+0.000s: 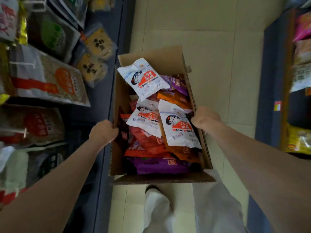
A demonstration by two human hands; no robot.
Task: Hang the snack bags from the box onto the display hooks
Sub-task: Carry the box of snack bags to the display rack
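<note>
Nearest, pale trouser legs stand on the cream tiled floor just behind an open brown cardboard box heaped with snack bags. The left hand curls over the box's left wall, while the right hand grips the right wall, possibly touching a white rabbit-printed bag. Further off, another white rabbit-printed packet tops purple and orange bags, and hanging packets fill the left display.
</note>
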